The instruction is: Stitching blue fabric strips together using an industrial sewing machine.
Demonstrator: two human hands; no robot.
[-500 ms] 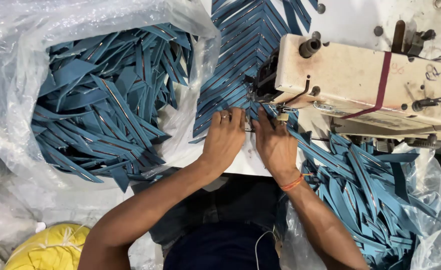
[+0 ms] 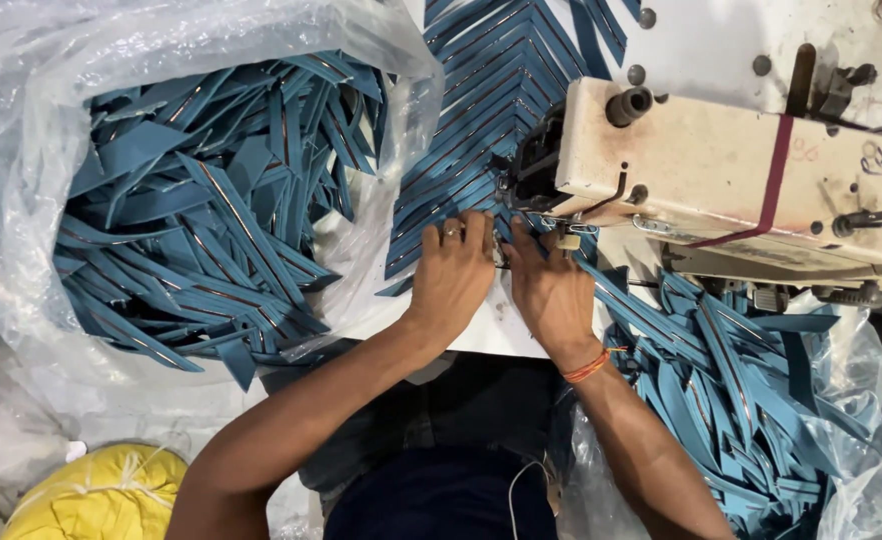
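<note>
You were in the middle of sewing. Your left hand (image 2: 453,275) lay flat on a blue fabric strip (image 2: 496,232), fingers close together and pressing it down on the white table (image 2: 481,325). Your right hand (image 2: 551,285) lay just beside it, fingers stretched toward the needle end of the cream sewing machine (image 2: 731,175), also pressing the strip. Whether any fingertip pinched the cloth, I could not tell.

The strip sat right under the machine's dark head, joined to a long chain of sewn strips (image 2: 491,90) running away from you.

I think the next move called for slow, even pushing, with fingertips kept off the needle.

Room was tight. The machine body blocked your right side. A clear plastic bag of blue strips (image 2: 201,200) crowded the left, and a loose pile of strips (image 2: 731,390) hung off the table edge by your right arm. A yellow bundle (image 2: 101,495) lay low on the left.
</note>
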